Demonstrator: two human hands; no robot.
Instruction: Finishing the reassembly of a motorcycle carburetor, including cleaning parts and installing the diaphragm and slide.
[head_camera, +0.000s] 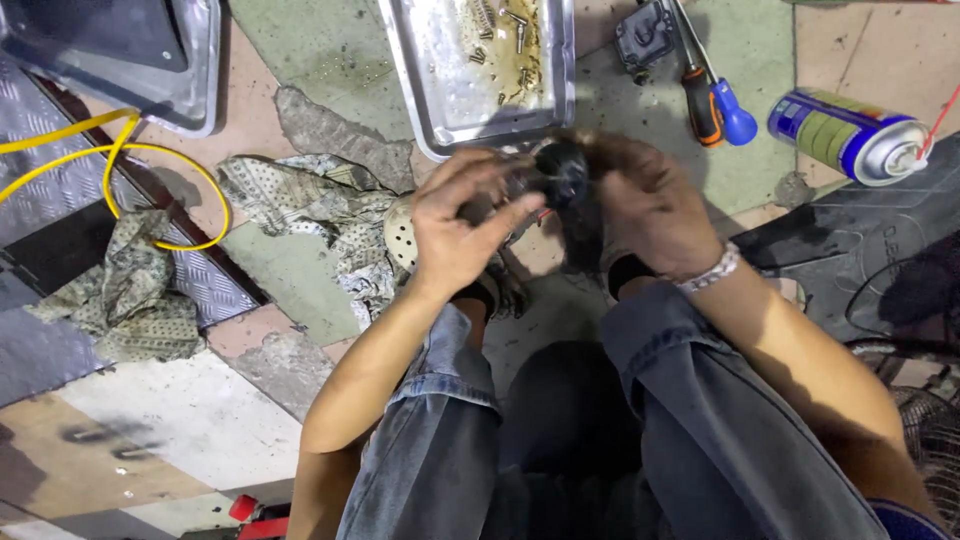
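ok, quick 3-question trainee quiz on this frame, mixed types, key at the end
1. True or false: both hands grip the same dark part.
2. Where do the loose screws lie? A) in the metal tray B) on the patterned rag C) beside the spray can
3. Fill in: the screwdriver next to the tray has a ___ grip end.

Key
1. True: the left hand and right hand close on the dark round part held between them.
2. A: the screws lie in the metal tray, away from the patterned rag and spray can.
3. Blue: screwdriver.
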